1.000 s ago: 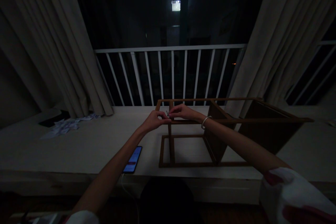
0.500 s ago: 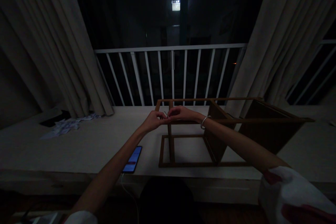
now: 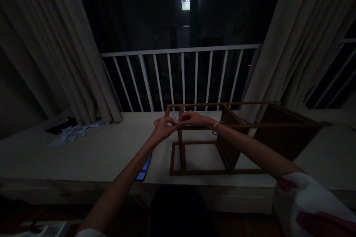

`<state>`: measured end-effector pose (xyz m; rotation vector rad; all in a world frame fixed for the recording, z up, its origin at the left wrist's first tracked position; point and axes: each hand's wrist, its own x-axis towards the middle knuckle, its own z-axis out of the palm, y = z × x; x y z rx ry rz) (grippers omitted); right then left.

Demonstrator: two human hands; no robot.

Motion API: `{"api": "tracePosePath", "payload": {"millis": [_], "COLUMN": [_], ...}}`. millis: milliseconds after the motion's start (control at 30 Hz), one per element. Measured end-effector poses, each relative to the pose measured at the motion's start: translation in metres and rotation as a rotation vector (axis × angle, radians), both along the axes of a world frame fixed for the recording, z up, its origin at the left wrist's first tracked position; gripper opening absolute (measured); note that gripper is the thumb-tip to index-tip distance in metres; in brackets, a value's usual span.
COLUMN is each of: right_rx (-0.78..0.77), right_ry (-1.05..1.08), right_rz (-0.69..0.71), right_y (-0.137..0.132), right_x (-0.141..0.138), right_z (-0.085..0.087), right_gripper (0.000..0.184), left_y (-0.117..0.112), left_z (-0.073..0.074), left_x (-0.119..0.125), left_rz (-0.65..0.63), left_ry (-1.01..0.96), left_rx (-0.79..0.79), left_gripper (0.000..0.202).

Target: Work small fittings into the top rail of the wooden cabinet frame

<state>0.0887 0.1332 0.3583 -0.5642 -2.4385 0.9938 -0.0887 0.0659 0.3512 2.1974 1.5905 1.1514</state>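
A brown wooden shelf frame (image 3: pixel 204 173) lies on its side on the white ledge. My left hand (image 3: pixel 164 129) is closed, thumb and finger pinching at the frame's upper near rail, close to its left end. A thin metal rod (image 3: pixel 175 119), possibly a hex key, sticks up between the fingertips. My right hand (image 3: pixel 193 118), with a bangle at the wrist, comes over the same rail from the right. Its fingers are pinched together and meet the left fingertips; what they grip is hidden. Dim light blurs the small details.
A phone (image 3: pixel 144 169) with a lit screen and a cable lies under my left forearm. Crumpled paper (image 3: pixel 73 133) lies at the ledge's left. White railings (image 3: pixel 183 77) and curtains (image 3: pixel 294 40) stand behind. A dark rounded shape (image 3: pixel 178 209) is below the ledge.
My left hand has turned slightly, with a finger now sticking out to the left, and its forearm covers more of the phone. The right hand keeps its place at the rail.
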Motion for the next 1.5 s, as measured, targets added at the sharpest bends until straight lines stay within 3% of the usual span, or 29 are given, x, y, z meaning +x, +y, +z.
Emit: {"api": "tracePosePath", "payload": {"millis": [333,633,833,1067,1200,1333,1500], "right_rx": [-0.056,0.135,0.294,0.381,0.346,0.216,0.099], "right_ry": [0.056,-0.059,-0.060,-0.013,0.020,0.022,0.042], "right_rz": [-0.075,-0.147,-0.302,-0.273,-0.251,-0.200,-0.138], "right_y": [0.005,-0.011,-0.023,-0.027,-0.024,-0.018,-0.016], "right_x": [-0.001,-0.009,-0.021,-0.021,-0.021,-0.022,-0.023], "right_z": [-0.005,0.007,0.002,-0.001,-0.005,-0.006,-0.006], "right_gripper": [0.037,0.049,0.046,0.038,0.035,0.035,0.036], "left_y": [-0.005,-0.001,0.002,0.001,-0.002,-0.011,-0.011], "left_z": [-0.003,-0.006,-0.006,-0.013,-0.013,-0.007,-0.005], "left_x": [0.003,0.001,0.000,-0.001,-0.007,-0.022,-0.038], "left_rz": [0.060,-0.051,-0.081,-0.078,-0.148,-0.260,-0.102], "left_ry": [-0.001,-0.133,-0.178,-0.176,-0.161,-0.115,-0.125], "left_rx": [-0.006,-0.069,-0.118,-0.071,-0.036,0.008,0.104], "left_gripper": [0.022,0.017,0.020,0.020,0.021,0.025,0.026]}}
